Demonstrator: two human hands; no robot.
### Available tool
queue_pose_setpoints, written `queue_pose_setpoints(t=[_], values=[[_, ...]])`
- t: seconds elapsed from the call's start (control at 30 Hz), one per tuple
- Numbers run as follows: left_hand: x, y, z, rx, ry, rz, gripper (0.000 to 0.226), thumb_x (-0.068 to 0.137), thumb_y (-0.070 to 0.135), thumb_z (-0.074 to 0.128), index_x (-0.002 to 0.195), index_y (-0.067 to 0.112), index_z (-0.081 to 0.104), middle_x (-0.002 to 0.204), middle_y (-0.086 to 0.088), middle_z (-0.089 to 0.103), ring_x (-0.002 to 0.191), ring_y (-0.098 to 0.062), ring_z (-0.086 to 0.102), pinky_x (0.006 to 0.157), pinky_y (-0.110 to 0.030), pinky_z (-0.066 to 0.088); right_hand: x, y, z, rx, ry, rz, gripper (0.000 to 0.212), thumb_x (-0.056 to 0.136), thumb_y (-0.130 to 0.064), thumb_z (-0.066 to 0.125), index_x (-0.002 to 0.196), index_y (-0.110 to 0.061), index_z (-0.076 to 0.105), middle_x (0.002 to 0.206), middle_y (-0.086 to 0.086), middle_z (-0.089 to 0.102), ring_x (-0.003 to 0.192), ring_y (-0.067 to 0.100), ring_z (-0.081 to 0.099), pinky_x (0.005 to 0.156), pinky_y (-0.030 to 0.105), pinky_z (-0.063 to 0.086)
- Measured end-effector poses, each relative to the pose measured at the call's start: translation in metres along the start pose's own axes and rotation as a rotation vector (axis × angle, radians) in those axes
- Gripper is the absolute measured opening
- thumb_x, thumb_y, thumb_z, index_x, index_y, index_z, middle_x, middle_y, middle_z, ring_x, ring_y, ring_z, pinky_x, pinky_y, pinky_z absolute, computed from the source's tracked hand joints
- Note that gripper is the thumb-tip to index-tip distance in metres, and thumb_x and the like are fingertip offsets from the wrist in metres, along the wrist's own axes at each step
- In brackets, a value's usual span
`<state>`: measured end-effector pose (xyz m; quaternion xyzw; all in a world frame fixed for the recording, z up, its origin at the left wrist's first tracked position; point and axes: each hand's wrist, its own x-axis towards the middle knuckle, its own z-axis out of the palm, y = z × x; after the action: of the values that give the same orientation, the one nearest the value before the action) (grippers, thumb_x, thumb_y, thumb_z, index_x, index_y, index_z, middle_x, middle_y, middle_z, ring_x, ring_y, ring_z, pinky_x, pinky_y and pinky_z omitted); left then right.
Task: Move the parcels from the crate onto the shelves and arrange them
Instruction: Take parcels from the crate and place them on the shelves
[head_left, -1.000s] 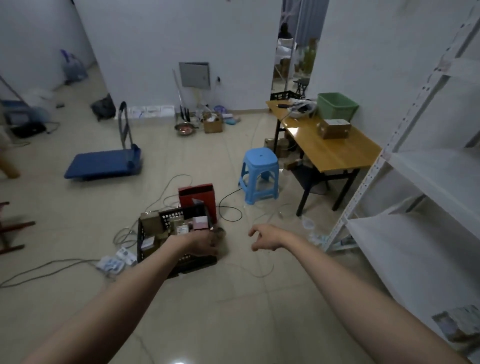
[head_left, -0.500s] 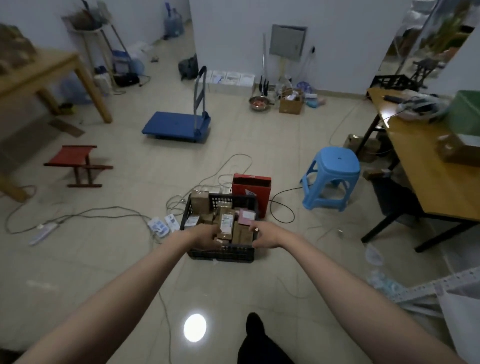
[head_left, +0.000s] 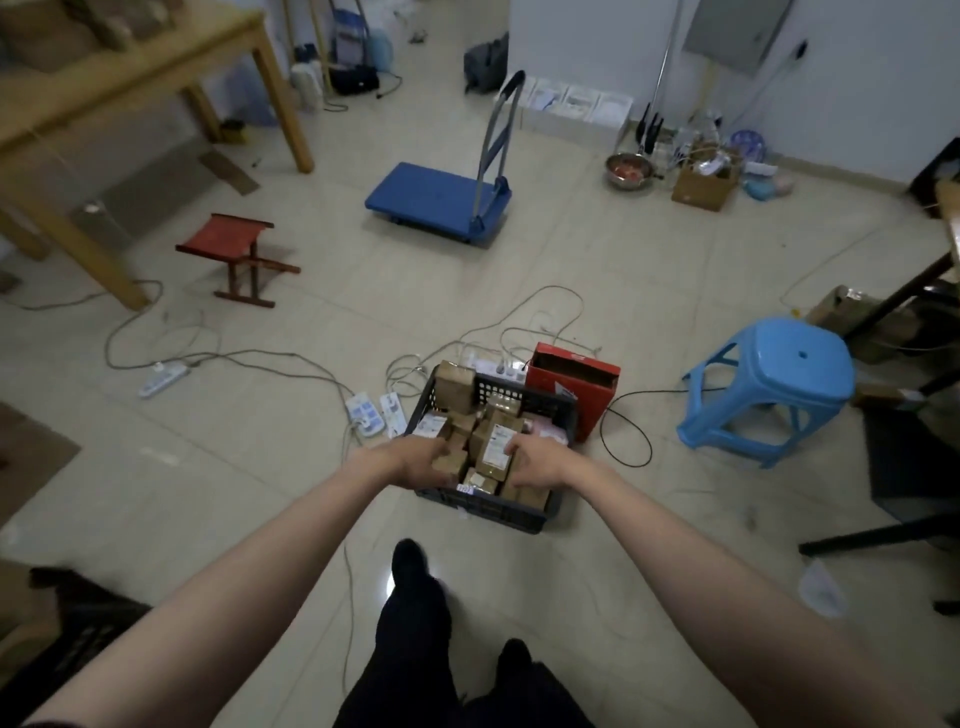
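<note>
A black plastic crate (head_left: 485, 513) stands on the tiled floor just ahead of my feet, filled with several brown cardboard parcels. Both my arms reach down into it. My left hand (head_left: 418, 462) is curled round a small brown parcel (head_left: 451, 465) at the crate's left side. My right hand (head_left: 537, 460) holds the edge of a brown parcel with a white label (head_left: 493, 448) in the middle. A taller brown parcel (head_left: 454, 387) stands upright at the far left corner. The shelves are out of view.
A red open box (head_left: 571, 382) leans behind the crate, with cables and power strips (head_left: 371, 411) to its left. A blue plastic stool (head_left: 774, 387) stands to the right. Farther off are a blue platform trolley (head_left: 436, 200), a red folding stool (head_left: 234, 249) and a wooden table (head_left: 135, 73).
The view has swung left, away from the shelves, and down onto the crate. Both hands have dropped into the crate and closed on parcels.
</note>
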<state>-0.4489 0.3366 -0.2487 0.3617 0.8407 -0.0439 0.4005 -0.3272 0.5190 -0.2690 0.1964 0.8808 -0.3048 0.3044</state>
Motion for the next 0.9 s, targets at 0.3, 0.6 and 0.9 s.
queue_pose_setpoints(t=[0.3, 0.6, 0.9], values=[[0.120, -0.079, -0.076, 0.000, -0.076, 0.009, 0.057, 0.094, 0.040, 0.056, 0.144, 0.020, 0.040, 0.140, -0.007, 0.052, 0.126, -0.025, 0.050, 0.103, -0.036, 0.041, 0.125, -0.026, -0.049, -0.005, -0.017, 0.101, 0.057, 0.087, -0.029, 0.070, 0.139, -0.020, 0.047, 0.134, 0.007, 0.057, 0.122, 0.025, 0.054, 0.096, 0.034, 0.043], [0.231, -0.146, -0.125, -0.024, -0.192, 0.031, 0.057, 0.093, 0.049, 0.053, 0.142, 0.021, 0.042, 0.139, -0.009, 0.052, 0.124, -0.028, 0.050, 0.094, -0.036, 0.040, 0.239, -0.042, -0.073, 0.126, -0.046, 0.205, 0.057, 0.084, -0.031, 0.069, 0.135, -0.030, 0.044, 0.119, 0.003, 0.060, 0.113, 0.025, 0.059, 0.095, 0.042, 0.050], [0.344, -0.187, -0.072, -0.157, -0.271, -0.027, 0.045, 0.093, 0.041, 0.054, 0.133, 0.019, 0.051, 0.128, -0.009, 0.059, 0.113, -0.028, 0.056, 0.096, -0.040, 0.046, 0.358, -0.001, -0.018, 0.315, -0.175, 0.212, 0.048, 0.089, -0.018, 0.070, 0.133, -0.018, 0.050, 0.114, 0.007, 0.062, 0.107, 0.025, 0.061, 0.094, 0.043, 0.053]])
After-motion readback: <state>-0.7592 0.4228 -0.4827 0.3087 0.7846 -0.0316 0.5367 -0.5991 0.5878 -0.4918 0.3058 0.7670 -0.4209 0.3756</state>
